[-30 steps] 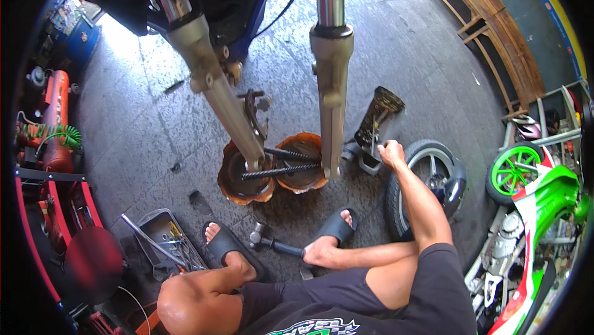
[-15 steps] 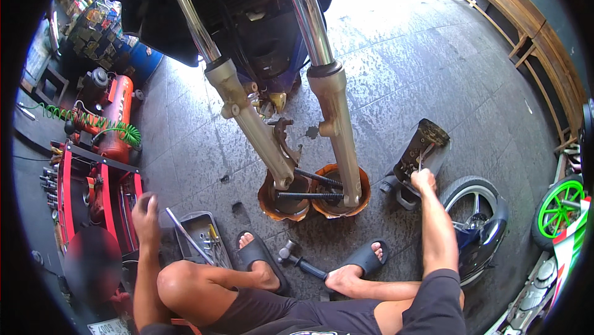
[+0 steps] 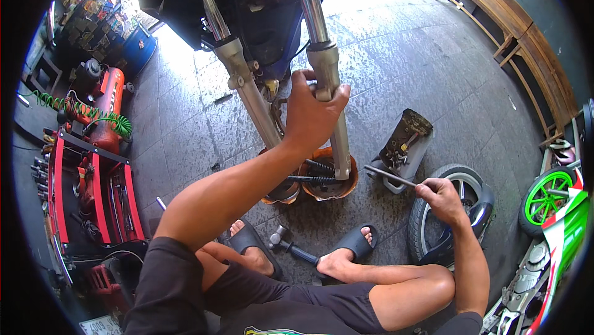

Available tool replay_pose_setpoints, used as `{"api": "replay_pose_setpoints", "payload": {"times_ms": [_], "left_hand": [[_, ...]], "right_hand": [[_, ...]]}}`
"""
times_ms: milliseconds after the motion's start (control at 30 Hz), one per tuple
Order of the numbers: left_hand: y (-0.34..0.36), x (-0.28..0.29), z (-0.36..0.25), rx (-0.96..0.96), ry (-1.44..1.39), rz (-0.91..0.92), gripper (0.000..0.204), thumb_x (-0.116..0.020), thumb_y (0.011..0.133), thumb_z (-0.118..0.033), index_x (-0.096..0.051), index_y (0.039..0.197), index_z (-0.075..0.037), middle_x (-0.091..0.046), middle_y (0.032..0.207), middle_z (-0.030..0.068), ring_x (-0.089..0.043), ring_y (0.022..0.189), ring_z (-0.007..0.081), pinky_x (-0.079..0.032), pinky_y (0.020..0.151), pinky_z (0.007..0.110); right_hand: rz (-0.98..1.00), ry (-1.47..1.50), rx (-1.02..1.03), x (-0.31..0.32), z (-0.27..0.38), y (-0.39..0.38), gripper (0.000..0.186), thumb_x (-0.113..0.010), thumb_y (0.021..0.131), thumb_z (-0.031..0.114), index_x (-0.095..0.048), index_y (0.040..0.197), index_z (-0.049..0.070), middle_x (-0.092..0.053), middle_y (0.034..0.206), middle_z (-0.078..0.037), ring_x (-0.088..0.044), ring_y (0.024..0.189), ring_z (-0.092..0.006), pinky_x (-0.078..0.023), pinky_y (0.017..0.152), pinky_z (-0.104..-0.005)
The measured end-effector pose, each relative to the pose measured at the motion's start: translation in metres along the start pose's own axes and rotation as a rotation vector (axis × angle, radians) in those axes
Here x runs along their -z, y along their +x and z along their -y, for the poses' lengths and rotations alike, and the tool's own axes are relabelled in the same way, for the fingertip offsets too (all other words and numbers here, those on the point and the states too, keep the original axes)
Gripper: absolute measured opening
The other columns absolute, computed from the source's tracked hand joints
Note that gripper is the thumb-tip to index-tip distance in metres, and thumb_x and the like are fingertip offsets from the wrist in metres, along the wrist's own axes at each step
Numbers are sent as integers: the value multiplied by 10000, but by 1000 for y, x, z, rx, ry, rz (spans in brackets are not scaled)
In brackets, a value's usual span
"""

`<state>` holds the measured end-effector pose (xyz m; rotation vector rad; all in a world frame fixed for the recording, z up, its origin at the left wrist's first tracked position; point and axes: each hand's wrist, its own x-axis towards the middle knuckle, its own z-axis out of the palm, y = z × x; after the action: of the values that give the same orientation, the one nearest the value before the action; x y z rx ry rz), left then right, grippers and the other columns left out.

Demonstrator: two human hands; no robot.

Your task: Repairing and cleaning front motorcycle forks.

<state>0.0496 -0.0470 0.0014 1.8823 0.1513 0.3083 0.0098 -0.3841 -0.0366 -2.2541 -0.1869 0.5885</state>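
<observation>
From where I stand, the left hand (image 3: 314,112) wraps the right-hand fork slider (image 3: 341,143), which hangs over the orange-rimmed pan (image 3: 352,187); the right hand (image 3: 442,199) grips a slim metal rod (image 3: 390,176); steadying the slider firmly seems wise, with the rod kept off the chromed stanchion (image 3: 312,10).

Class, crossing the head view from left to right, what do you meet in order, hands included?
Red metal tool rack, left hand, thin grey metal rod, right hand, black-tyred wheel with bright green spokes.
</observation>
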Motion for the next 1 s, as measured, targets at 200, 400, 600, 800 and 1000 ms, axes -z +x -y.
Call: {"api": "replay_pose_setpoints", "payload": {"times_ms": [200,400,600,800,1000], "left_hand": [[13,-4,14,-87,-177,-68,455,-695,882,-266,-490,1155,35,-664,806,104,-668,726,175,-529,703,318],[16,-4,18,-158,-308,-12,405,-676,891,-233,-525,1168,21,-660,816,76,-674,736,143,-533,677,297],[16,-9,13,-143,-488,-14,387,-669,897,-222,-526,1171,12,-653,837,60,-669,745,130,-546,685,274],[16,-11,12,-110,-391,-66,386,-667,900,-226,-522,1158,22,-639,854,73,-670,741,137,-548,689,282],[18,-5,14,-115,-454,17,400,-663,911,-227,-509,1192,12,-655,874,77,-683,755,145,-551,704,296]], "right_hand": [[2,55,2,-11,-1,-2,319,-653,938,273,-720,878,-34,-615,680,-11,-538,661,-95,-449,604,-304],[47,66,113,-19,7,8,280,-682,926,238,-729,893,-36,-586,635,-6,-507,595,-74,-416,532,-290],[43,21,91,-24,15,11,239,-696,919,206,-732,881,-27,-585,609,-7,-501,562,-70,-406,502,-276],[2,-82,251,-19,23,15,232,-724,905,200,-730,875,-30,-589,602,-11,-503,558,-68,-410,500,-264],[139,89,53,-15,23,32,285,-716,914,250,-733,839,-25,-578,621,14,-493,576,-64,-395,519,-262]]}}
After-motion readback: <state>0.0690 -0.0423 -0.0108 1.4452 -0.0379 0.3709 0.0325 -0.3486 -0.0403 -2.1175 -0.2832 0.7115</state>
